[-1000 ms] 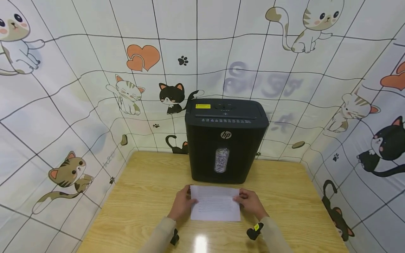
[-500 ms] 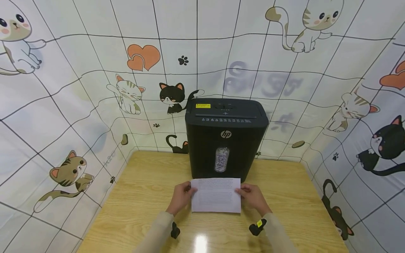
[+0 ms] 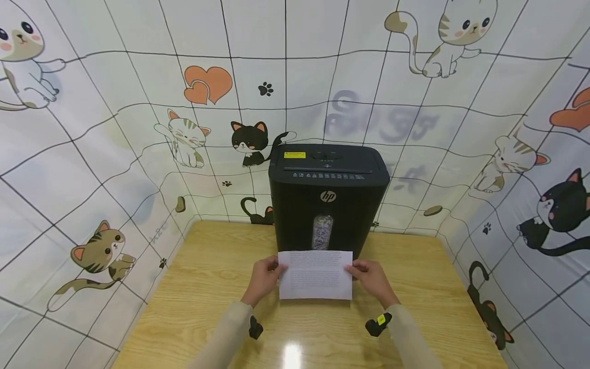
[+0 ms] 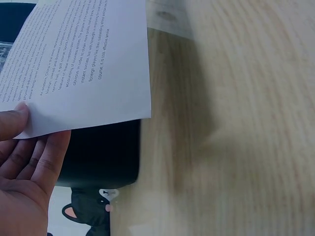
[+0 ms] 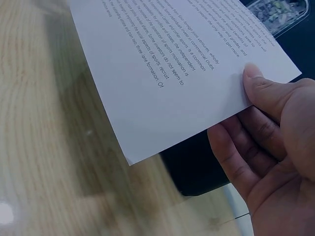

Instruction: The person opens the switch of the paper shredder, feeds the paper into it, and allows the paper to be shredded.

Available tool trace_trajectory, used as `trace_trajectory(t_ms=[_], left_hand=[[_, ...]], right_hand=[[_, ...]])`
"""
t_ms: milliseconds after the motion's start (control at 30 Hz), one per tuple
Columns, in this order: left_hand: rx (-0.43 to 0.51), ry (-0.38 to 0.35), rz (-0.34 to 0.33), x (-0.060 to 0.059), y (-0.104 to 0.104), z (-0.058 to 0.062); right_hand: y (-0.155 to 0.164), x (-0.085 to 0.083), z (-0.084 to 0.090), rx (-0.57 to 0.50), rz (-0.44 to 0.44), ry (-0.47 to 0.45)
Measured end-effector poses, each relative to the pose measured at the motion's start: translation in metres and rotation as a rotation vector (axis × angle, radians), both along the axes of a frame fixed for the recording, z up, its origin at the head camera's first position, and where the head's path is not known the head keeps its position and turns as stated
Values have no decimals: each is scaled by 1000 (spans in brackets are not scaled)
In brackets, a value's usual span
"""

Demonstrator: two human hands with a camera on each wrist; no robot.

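Both hands hold up one white sheet of printed paper [image 3: 315,277] by its side edges. My left hand [image 3: 262,279] pinches the left edge, thumb on the printed face and fingers behind, as the left wrist view shows on the paper [image 4: 98,64]. The right hand [image 3: 371,279] grips the opposite edge the same way; in the right wrist view its thumb [image 5: 266,91] presses on the print. Just behind the sheet stands a black HP paper shredder [image 3: 295,215], its lower front hidden by the paper. The feed slot [image 3: 327,169] runs across the shredder's top.
The shredder's front window [image 3: 322,231] shows shredded bits inside. Everything stands on a light wooden table [image 3: 207,287], with cat-patterned sheeting [image 3: 286,77] around its back and sides. A small black wrist camera [image 3: 378,325] sits by the right sleeve.
Both hands have raised the paper and brought it forward, closer to the shredder. Its top edge now covers the shredder's base up to the bottom of the window.
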State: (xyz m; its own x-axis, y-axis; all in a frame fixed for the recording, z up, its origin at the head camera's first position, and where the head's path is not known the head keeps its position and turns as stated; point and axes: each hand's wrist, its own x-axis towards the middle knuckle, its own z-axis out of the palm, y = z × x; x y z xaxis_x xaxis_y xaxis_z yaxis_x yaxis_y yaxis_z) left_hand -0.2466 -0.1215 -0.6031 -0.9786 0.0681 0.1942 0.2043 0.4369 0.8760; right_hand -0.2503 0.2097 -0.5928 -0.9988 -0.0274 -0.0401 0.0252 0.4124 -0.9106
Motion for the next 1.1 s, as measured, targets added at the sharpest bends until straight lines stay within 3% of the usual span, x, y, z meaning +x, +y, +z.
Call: trace_trajectory(t_ms=[233,667,900,1100], left_hand=[[25,6,17,-5,2,17],[57,122,38,-15,2,53],[89,111,40,-21,1,72],[88,139,45,-29,1,87]], right_hand=[[1,-5,18,27,11,31],[1,-12,54,45,12,98],[0,-13,70,74,-2,88],[0,-16,85,82,-2,133]])
